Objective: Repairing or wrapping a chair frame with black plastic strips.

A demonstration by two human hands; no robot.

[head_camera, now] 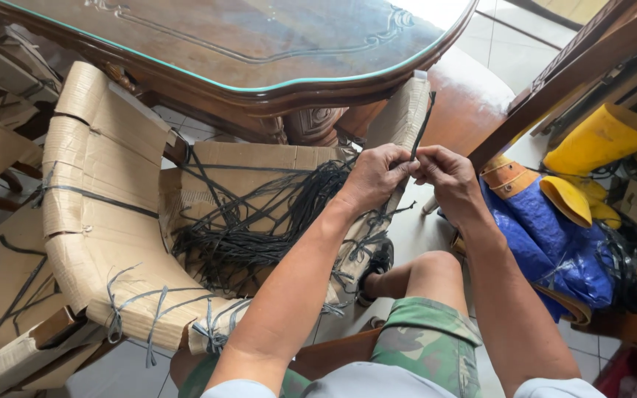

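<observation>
Worn on the head, looking steeply down and forward, close above the knees, toward the glass-topped wooden table (245, 44) ahead.

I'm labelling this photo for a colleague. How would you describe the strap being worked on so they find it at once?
Start at the glass-topped table. Below its right edge, both hands pinch a thin black strap running up a cardboard-wrapped chair part. Unlike the loose tangle, it is single and taut.

Glass-topped carved wooden table (245, 44) stands on a pale tiled floor (495, 37).

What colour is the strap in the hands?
Black strap, pinched by both hands, clearest in the head view.
</observation>
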